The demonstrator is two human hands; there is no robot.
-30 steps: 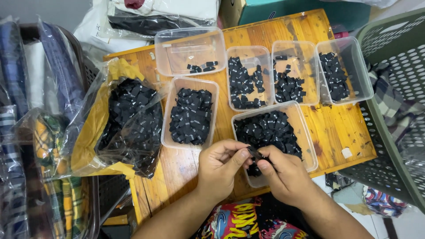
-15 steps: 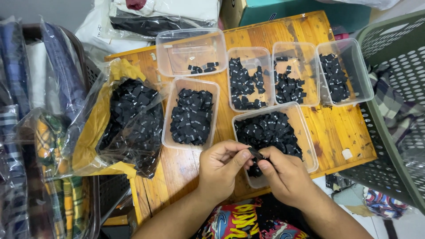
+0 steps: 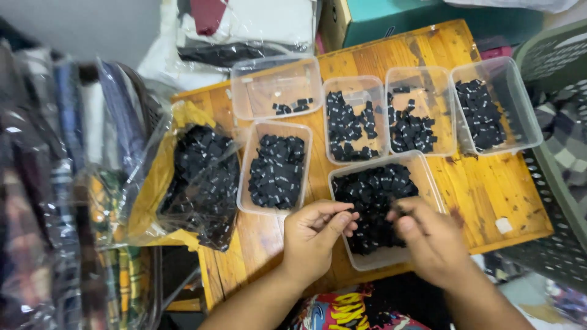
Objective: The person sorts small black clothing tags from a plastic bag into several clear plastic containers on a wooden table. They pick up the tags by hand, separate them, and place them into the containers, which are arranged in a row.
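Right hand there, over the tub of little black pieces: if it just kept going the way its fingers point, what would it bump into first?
Probably the left hand. The right hand points leftward across the near tub, above the black pieces; height is unclear.

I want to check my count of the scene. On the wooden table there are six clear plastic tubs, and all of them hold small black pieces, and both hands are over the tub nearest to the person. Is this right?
Nearly. Only the table is miscalled: the head view shows a small wooden board carrying the six clear tubs. All hold small black pieces; the far-left tub has only a few. The left hand and right hand are over the nearest tub.
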